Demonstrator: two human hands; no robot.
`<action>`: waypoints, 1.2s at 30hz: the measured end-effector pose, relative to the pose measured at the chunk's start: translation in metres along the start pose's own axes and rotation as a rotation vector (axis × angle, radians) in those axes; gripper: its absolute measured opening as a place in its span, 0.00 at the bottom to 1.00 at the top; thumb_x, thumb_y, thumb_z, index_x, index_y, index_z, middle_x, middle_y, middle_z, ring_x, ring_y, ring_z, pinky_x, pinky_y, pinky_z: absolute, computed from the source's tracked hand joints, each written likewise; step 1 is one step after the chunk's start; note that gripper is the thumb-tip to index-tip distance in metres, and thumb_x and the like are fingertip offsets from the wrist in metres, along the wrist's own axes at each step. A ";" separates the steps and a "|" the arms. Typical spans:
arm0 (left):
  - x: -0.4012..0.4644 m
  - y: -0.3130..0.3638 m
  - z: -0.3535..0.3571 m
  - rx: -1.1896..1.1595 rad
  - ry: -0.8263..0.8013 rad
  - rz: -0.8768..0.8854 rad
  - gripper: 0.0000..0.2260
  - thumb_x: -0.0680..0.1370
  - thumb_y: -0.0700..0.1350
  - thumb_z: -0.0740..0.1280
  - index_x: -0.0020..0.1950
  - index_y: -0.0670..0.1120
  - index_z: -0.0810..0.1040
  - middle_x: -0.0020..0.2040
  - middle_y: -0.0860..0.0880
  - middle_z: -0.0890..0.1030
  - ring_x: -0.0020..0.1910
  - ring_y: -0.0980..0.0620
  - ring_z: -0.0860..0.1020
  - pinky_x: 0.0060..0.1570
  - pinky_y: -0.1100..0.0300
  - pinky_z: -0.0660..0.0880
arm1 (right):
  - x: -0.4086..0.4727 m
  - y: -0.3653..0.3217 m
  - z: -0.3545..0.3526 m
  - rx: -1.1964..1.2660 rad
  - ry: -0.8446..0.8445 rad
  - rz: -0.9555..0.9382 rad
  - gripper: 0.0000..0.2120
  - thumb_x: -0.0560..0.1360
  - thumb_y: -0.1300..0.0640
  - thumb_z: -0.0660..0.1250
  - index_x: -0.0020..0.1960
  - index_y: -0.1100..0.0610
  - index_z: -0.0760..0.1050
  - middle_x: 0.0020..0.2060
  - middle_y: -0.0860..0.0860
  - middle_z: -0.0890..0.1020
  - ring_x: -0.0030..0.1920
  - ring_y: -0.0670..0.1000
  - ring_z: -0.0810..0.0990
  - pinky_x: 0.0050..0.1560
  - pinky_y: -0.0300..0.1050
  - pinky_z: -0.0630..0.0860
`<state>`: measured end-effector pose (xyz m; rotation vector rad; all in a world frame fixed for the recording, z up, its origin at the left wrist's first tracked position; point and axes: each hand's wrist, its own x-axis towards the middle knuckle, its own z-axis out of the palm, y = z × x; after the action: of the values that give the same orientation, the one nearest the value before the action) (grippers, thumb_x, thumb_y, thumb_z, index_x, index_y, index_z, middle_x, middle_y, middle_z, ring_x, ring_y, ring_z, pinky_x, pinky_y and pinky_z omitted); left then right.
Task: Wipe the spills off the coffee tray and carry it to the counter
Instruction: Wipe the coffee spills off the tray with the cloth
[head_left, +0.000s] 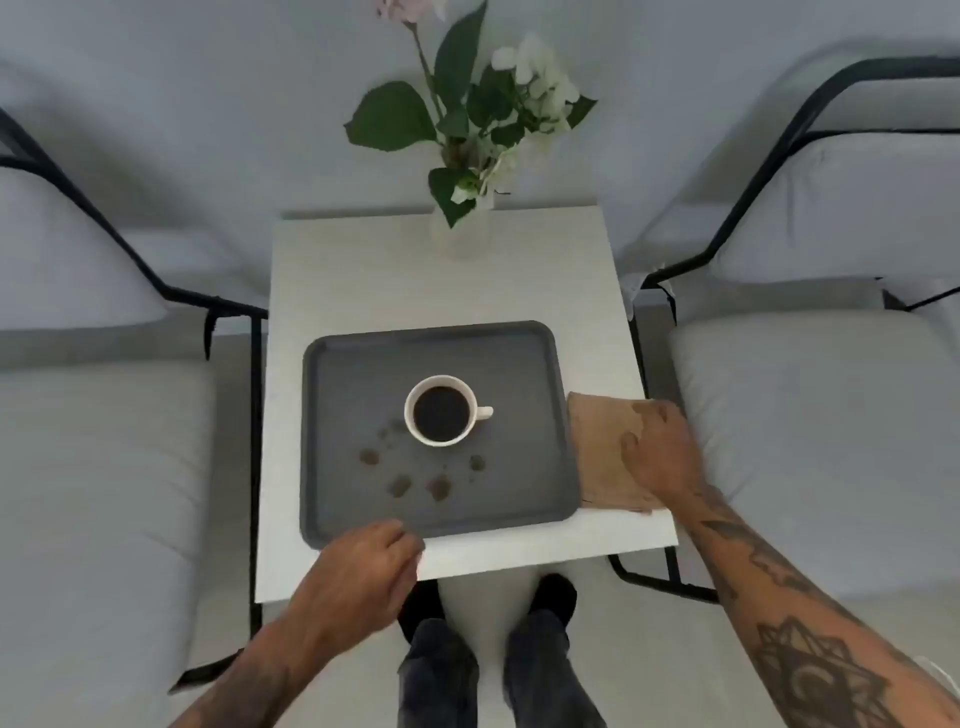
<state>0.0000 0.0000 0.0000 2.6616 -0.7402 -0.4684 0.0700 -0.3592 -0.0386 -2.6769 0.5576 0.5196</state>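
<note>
A dark grey tray (524, 364) lies on a small white table (363, 275). A white cup of black coffee (441, 410) stands in its middle. Several brown spill spots (400, 484) dot the tray in front of and left of the cup. A folded brown cloth (597, 452) lies on the table just right of the tray. My right hand (660, 452) rests flat on the cloth, fingers spread. My left hand (363, 566) is at the tray's near left edge, fingers curled; whether it grips the rim I cannot tell.
A white vase with green leaves and pale flowers (462, 228) stands at the table's far end. Cushioned chairs with black frames flank the table, left (93, 467) and right (810, 441). My feet (488, 660) show below the table's near edge.
</note>
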 end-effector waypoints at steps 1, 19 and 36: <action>0.010 0.010 0.015 -0.024 0.008 0.073 0.15 0.80 0.50 0.58 0.43 0.46 0.83 0.37 0.50 0.80 0.32 0.48 0.79 0.29 0.58 0.75 | 0.012 0.012 0.001 0.031 0.014 0.067 0.24 0.77 0.58 0.61 0.72 0.60 0.66 0.70 0.59 0.69 0.66 0.60 0.71 0.66 0.52 0.68; 0.295 0.125 0.081 0.451 -0.233 0.098 0.17 0.77 0.45 0.60 0.64 0.40 0.73 0.66 0.40 0.72 0.70 0.39 0.65 0.71 0.45 0.59 | 0.053 0.088 -0.020 0.378 -0.167 -0.191 0.15 0.75 0.64 0.70 0.41 0.47 0.69 0.46 0.53 0.81 0.45 0.53 0.80 0.41 0.43 0.76; 0.074 0.069 0.025 -0.637 0.126 -0.391 0.08 0.81 0.53 0.63 0.59 0.62 0.71 0.55 0.66 0.77 0.51 0.64 0.77 0.42 0.76 0.73 | -0.054 -0.026 -0.035 0.499 -0.349 -0.241 0.08 0.76 0.54 0.68 0.47 0.40 0.75 0.43 0.39 0.84 0.45 0.43 0.81 0.35 0.30 0.75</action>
<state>0.0199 -0.1020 -0.0106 2.1858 -0.0034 -0.5196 0.0443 -0.3347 0.0211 -2.0818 0.2196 0.6579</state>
